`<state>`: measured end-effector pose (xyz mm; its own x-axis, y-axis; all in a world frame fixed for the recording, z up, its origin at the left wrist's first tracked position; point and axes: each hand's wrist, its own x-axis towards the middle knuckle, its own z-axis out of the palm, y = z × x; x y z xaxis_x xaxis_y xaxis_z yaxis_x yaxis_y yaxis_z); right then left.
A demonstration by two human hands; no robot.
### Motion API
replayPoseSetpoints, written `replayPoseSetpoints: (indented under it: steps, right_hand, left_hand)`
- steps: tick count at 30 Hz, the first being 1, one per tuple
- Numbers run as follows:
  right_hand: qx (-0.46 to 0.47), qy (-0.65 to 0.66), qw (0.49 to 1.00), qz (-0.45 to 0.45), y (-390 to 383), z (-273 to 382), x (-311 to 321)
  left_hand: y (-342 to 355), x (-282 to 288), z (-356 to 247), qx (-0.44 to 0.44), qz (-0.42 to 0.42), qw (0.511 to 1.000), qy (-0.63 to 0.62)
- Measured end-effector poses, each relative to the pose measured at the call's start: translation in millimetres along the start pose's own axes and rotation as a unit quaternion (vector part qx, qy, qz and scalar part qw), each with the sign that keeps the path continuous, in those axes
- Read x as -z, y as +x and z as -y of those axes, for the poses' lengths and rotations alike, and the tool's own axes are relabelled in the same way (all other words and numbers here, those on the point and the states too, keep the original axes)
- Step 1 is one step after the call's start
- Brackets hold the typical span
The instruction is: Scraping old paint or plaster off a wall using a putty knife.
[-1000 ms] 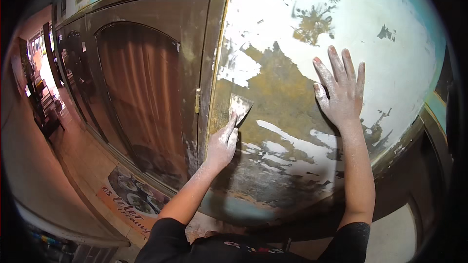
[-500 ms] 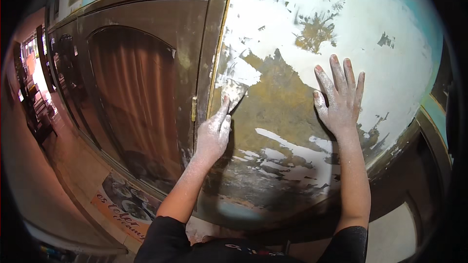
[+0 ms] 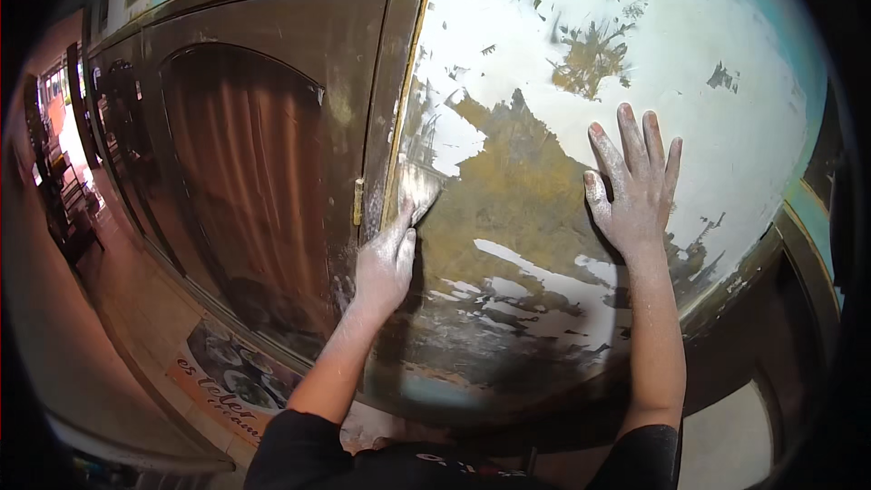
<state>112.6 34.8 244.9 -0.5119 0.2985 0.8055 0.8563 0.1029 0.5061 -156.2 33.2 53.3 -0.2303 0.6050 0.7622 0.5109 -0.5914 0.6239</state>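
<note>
My left hand (image 3: pixel 385 265), coated in white dust, is closed around a scraper (image 3: pixel 420 189) with the index finger laid along it. The scraper's broad blade is against the wall (image 3: pixel 517 172), close beside the door frame. White coating covers the upper part of this wall, and a large brownish-olive patch shows where the coating is absent. Spread flat with fingers apart, my right hand (image 3: pixel 633 191) rests on the wall at the patch's right border. It is dusty too and holds nothing.
Left of the wall stands a dark brown door (image 3: pixel 249 163) with an arched panel and a hinge (image 3: pixel 358 202) on its frame. A printed banner (image 3: pixel 222 390) lies on the floor at lower left. Dark framed woodwork (image 3: pixel 771 327) is at lower right.
My left hand and the scraper have moved down and left, nearer the door frame. White coating shows where the blade was. The right hand stays on the wall.
</note>
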Motion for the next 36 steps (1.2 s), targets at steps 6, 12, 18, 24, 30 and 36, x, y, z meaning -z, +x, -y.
replayPoseSetpoints:
  steps: [6, 12, 18, 24, 30, 36]
  right_hand:
    - [-0.001, 0.002, 1.0, 0.006, -0.4, 2.6, 1.4]
    - [-0.008, 0.01, 1.0, -0.004, -3.4, 0.9, 0.3]
    - [-0.024, 0.023, 0.999, 0.002, -3.5, 4.2, -1.2]
    - [-0.028, 0.016, 0.999, 0.007, -4.7, 0.9, -0.6]
    - [-0.032, 0.006, 0.999, 0.017, -5.7, 3.9, -2.1]
    - [-0.035, 0.016, 0.999, 0.012, -6.3, 3.2, -0.9]
  left_hand:
    - [31.5, 20.0, -16.0, 0.006, 0.015, 0.998, 0.055]
    - [20.4, 4.6, -1.2, -0.046, -0.014, 0.997, 0.063]
    - [40.9, 13.6, -15.1, -0.068, -0.014, 0.997, 0.043]
    - [37.1, 5.3, -17.4, -0.054, 0.0, 0.998, 0.026]
    - [19.0, -7.2, -18.4, -0.006, 0.023, 1.0, 0.004]
    - [54.2, -2.3, -39.8, -0.067, -0.003, 0.998, 0.016]
